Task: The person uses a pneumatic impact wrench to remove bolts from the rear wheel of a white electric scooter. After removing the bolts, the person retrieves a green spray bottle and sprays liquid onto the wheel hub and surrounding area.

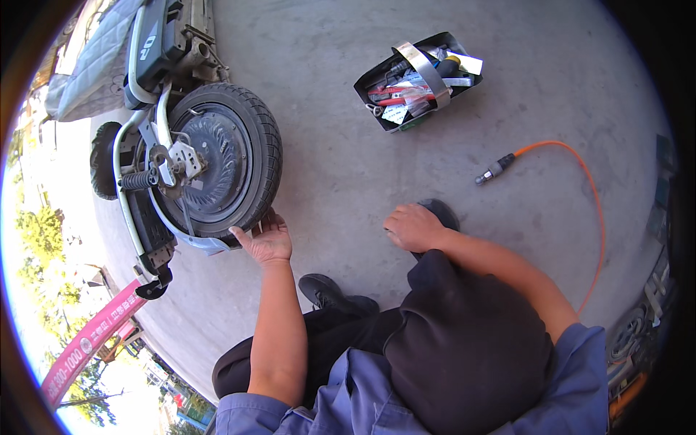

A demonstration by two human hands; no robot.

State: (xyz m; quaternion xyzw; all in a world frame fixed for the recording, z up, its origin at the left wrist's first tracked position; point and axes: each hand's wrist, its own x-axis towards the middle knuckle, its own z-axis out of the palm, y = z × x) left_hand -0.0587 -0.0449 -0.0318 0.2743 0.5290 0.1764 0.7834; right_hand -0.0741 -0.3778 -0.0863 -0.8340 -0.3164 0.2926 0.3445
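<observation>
To my left, an electric scooter or bike has its rear wheel (pixel 217 159) facing me, with a black treaded tyre (pixel 267 138) and a dark hub. My left hand (pixel 268 241) is at the tyre's near edge, thumb and fingers spread, fingertips touching the tread by the pale blue mudguard (pixel 199 241). It grips nothing that I can see. In front of my right knee, my right hand (pixel 413 226) is closed, back of the hand up, over my black shoe (pixel 440 212). Its curled fingers hide whatever may be in them.
A black open toolbox (pixel 362 87) with a metal strap handle holds red-handled tools and packets, ahead to the right. An orange air hose (pixel 598 217) with a metal coupling (pixel 494 169) curves over the concrete floor (pixel 326 145). A red banner (pixel 94 337) hangs at the far left.
</observation>
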